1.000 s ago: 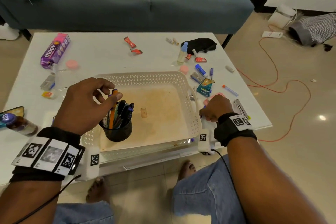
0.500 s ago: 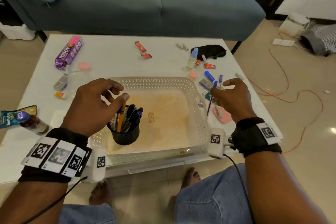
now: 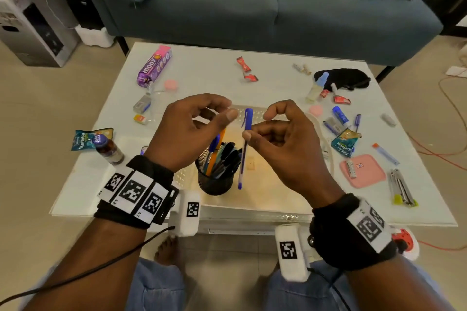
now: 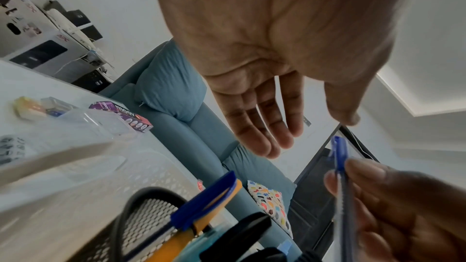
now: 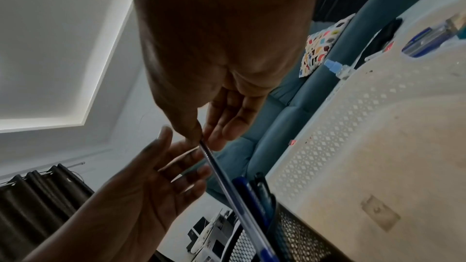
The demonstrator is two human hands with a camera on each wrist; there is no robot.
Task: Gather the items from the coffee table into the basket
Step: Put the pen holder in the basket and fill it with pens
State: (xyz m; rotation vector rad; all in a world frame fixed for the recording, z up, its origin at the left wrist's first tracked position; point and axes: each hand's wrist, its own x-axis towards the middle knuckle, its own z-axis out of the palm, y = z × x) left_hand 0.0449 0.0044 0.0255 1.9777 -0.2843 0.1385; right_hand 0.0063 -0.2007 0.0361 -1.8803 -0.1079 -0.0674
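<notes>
My right hand (image 3: 252,131) pinches a blue capped pen (image 3: 243,159) between thumb and fingers, holding it nearly upright over the white perforated basket (image 3: 252,211). The pen's tip hangs just right of the black mesh pen cup (image 3: 214,182), which stands in the basket with several pens in it. My left hand (image 3: 222,111) hovers above the cup, fingers relaxed and holding nothing, a short gap left of the pen's cap. In the left wrist view the pen's cap (image 4: 339,150) is just past the left hand's (image 4: 264,127) fingers. The right wrist view shows the pen's shaft (image 5: 227,182) beside the cup (image 5: 290,236).
Loose items lie on the white coffee table (image 3: 278,76): a purple moov box (image 3: 155,65), a brown bottle (image 3: 108,150), a teal sachet (image 3: 345,142), a pink pad (image 3: 362,170), a metal tool (image 3: 401,189) and a black eye mask (image 3: 346,78). A blue sofa (image 3: 227,7) stands behind.
My right hand picked the blue pen up from the table's right side and carried it left over the basket to the cup. My left hand rose off the cup's pens.
</notes>
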